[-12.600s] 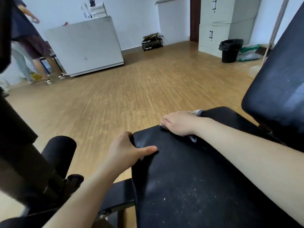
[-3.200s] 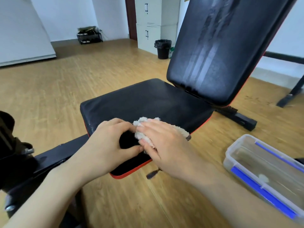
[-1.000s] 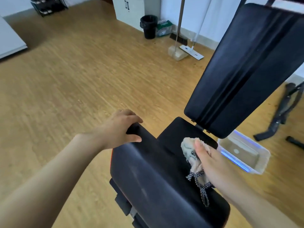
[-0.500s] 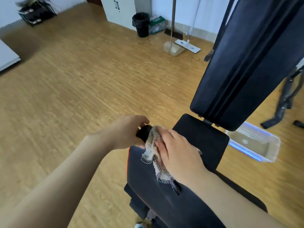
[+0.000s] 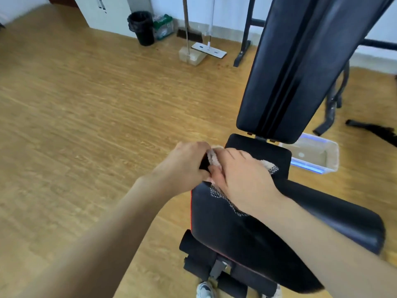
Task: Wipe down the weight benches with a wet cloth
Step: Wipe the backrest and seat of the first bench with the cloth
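A black weight bench stands below me, its seat pad [image 5: 247,229] edged in red and its backrest [image 5: 300,67] raised steeply at the right. My right hand [image 5: 240,179] presses a pale fluffy cloth [image 5: 214,161] with a checked trim onto the seat's far left corner. My left hand [image 5: 189,166] grips that same corner of the seat pad, its fingers touching the cloth and my right hand. Most of the cloth is hidden under my right hand.
A clear plastic tub [image 5: 311,155] with blue clips sits on the wooden floor right of the bench. A black bin [image 5: 141,27], a mop [image 5: 208,49] and a broom [image 5: 189,54] stand by the far wall. Black frame legs [image 5: 330,112] lie at the right. Foam rollers [image 5: 206,263] sit below.
My right hand carried the cloth from the middle of the seat to its far left corner, meeting my left hand. The view has swung further over the bench.
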